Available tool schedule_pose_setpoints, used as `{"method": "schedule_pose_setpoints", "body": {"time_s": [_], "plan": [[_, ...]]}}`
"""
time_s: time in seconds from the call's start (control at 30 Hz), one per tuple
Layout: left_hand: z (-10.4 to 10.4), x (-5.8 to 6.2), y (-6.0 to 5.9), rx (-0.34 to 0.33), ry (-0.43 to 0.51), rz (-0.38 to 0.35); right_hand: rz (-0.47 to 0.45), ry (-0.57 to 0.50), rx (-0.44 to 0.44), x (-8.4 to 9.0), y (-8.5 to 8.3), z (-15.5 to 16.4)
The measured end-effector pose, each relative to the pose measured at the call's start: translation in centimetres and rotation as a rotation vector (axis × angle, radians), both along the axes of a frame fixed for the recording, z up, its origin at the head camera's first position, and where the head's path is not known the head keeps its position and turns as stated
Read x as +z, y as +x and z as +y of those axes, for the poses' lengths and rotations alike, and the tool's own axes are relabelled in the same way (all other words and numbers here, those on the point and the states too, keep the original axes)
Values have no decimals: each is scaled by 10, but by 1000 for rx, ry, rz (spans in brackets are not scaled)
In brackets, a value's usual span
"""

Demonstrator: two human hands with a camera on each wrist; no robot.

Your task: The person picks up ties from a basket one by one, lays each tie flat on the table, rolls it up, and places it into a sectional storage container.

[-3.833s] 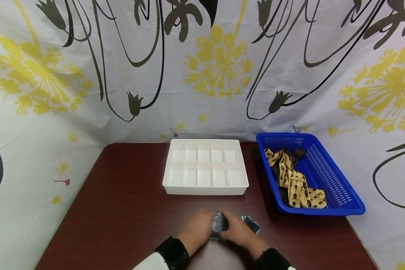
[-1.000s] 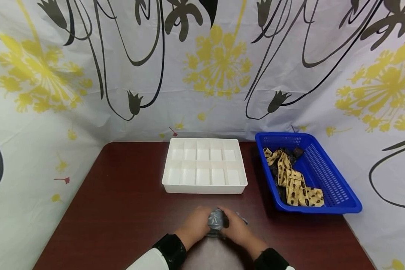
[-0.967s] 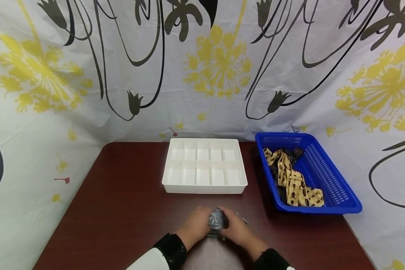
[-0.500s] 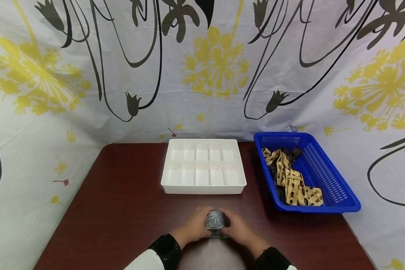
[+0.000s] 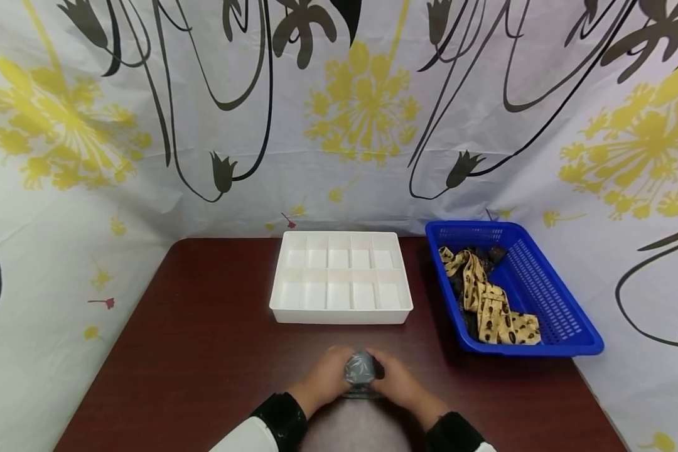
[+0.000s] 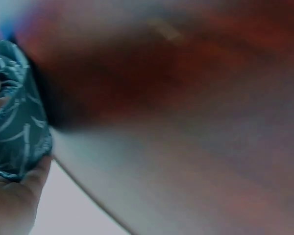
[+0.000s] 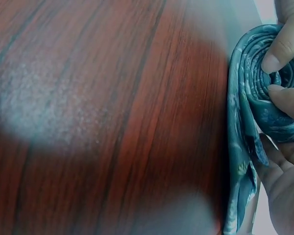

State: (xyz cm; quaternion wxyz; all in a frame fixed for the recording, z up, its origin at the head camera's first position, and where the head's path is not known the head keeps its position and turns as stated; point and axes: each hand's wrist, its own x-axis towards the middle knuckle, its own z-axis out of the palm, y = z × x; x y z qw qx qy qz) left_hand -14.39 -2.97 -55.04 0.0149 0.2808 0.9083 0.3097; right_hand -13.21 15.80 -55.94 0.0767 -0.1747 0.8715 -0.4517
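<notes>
Tie (image 5: 361, 369) is now fully rolled up between my hands. 3.8 s ago a loose dark tail lay flat on the table (image 5: 203, 351) to the right of my right hand (image 5: 398, 383); a second ago only a short sliver of it stuck out, now none shows in the head view. The roll sits a bit taller and rounder than before. My left hand (image 5: 323, 381) and right hand have closed in tighter around the roll, fingers (image 7: 283, 48) pinching its coiled end.

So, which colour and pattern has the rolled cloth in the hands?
The rolled cloth is teal with a pale leaf-like print, clearest in the right wrist view.
</notes>
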Motion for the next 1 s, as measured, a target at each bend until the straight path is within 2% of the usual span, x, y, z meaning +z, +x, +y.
{"method": "schedule_pose_setpoints", "body": {"time_s": [0.07,0.23,0.37,0.47,0.57,0.77,0.83,0.9,1.0], "plan": [[5,5,0,3,-112,45,11,10,0,0,0,1],[17,19,5,65,-359,64,75,76,5,4,0,1],[25,27,10,103,-451,89,87,103,11,10,1,0],[26,29,9,102,-457,90,68,105,0,11,1,0],[21,24,6,67,-377,62,43,89,-30,8,0,1],[0,3,0,37,53,-91,24,-1,-94,-2,0,5],[-4,-2,-2,37,159,-117,22,-35,-104,-5,0,7],[-6,-5,-3,35,215,-131,23,-59,-106,-7,-1,9],[-5,-7,-4,38,243,-138,28,-71,-100,-10,-2,11]]}}
